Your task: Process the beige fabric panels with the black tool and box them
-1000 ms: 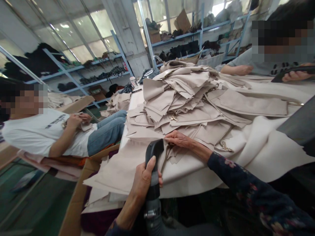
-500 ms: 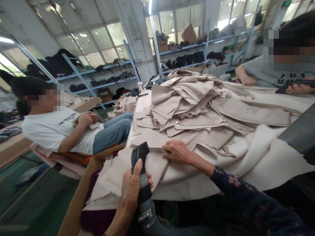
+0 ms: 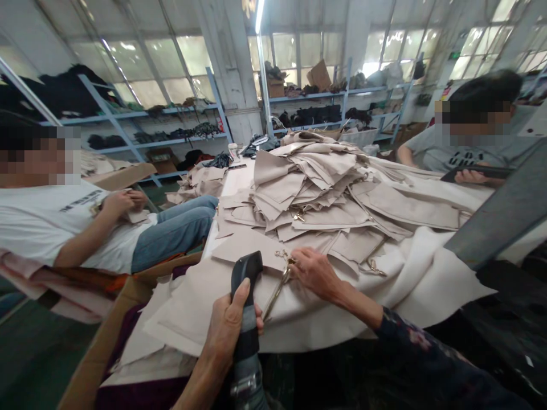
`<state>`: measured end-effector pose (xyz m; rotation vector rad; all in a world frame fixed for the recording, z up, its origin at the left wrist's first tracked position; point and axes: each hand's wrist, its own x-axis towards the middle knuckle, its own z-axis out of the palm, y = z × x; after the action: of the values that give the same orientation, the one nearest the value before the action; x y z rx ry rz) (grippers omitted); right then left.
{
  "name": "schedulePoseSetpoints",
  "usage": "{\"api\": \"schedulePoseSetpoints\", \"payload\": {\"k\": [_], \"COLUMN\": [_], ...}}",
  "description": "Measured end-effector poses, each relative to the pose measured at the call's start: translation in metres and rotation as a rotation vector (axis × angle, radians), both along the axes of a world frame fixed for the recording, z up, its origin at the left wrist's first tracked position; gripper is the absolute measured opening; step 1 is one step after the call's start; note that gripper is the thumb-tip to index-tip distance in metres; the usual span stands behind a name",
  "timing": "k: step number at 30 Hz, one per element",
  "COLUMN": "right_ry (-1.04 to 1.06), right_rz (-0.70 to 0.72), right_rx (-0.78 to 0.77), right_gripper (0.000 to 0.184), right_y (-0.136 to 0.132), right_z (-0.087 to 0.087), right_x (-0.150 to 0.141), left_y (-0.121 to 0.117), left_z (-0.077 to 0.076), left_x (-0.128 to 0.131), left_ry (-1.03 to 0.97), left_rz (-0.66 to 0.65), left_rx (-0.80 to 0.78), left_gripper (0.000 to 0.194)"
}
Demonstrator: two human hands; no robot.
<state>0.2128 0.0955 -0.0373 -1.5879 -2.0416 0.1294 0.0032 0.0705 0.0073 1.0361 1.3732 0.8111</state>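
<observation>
My left hand point(image 3: 231, 319) is wrapped round a black hose nozzle point(image 3: 248, 270), thumb along its side. The hose point(image 3: 247, 384) runs down out of view. My right hand point(image 3: 316, 273) is closed at a gold zipper point(image 3: 276, 290) on the edge of a beige fabric panel. Metal pulls show by its fingertips, which are partly hidden. Under and left of the nozzle, more beige panels point(image 3: 183, 307) lie stacked, overhanging a cardboard box point(image 3: 100, 341). A large pile of beige panels point(image 3: 307, 188) rises beyond my hands, some with gold zipper pulls point(image 3: 375, 267).
A person in a white shirt point(image 3: 51, 210) sits at left, holding a small piece. Another person in grey point(image 3: 478, 148) sits at right with a dark object. A grey metal post point(image 3: 491, 210) slants in at right. Blue shelving point(image 3: 307, 98) stands behind.
The gold zipper now shows between the nozzle and my right hand, where a beige panel edge was. The view has turned; my left hand still grips the nozzle.
</observation>
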Motion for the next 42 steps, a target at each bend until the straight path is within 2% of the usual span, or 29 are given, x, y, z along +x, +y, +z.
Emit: {"api": "schedulePoseSetpoints", "payload": {"k": [2,5,8,11,18,25,31,37,42], "right_ry": [0.016,0.051,0.126,0.221,0.392,0.431,0.437,0.432,0.408], "right_rz": [-0.073,-0.126,-0.174,-0.163,-0.031,-0.059,-0.075,-0.037,-0.014], "right_rx": [-0.048,-0.152,-0.197,-0.208,-0.209,-0.196,-0.2,-0.21,-0.217], "right_gripper": [0.02,0.021,0.019,0.019,0.013,0.012,0.013,0.014,0.011], "right_y": [0.022,0.049,0.06,0.057,0.05,0.053,0.052,0.048,0.047], "right_z": [0.005,0.003,-0.005,-0.008,-0.007,-0.012,-0.011,-0.006,-0.005], "right_x": [0.006,0.006,0.004,0.004,0.01,0.008,0.006,0.009,0.01], "left_y": [0.002,0.006,0.011,0.015,0.027,0.045,0.026,0.007,0.015], "left_z": [0.003,0.009,0.012,0.008,-0.006,-0.011,-0.01,-0.008,0.002], "left_x": [0.005,0.012,0.019,0.027,0.036,0.046,0.041,0.042,0.049], "left_ry": [0.008,0.009,-0.01,0.01,-0.007,-0.051,-0.012,0.035,0.047], "left_rz": [-0.015,-0.033,-0.062,-0.121,-0.185,-0.084,0.026,-0.08,-0.188], "left_rx": [0.018,0.038,0.031,-0.006,-0.077,-0.088,-0.025,-0.029,-0.111], "left_gripper": [0.058,0.055,0.054,0.055,0.061,0.058,0.056,0.059,0.061]}}
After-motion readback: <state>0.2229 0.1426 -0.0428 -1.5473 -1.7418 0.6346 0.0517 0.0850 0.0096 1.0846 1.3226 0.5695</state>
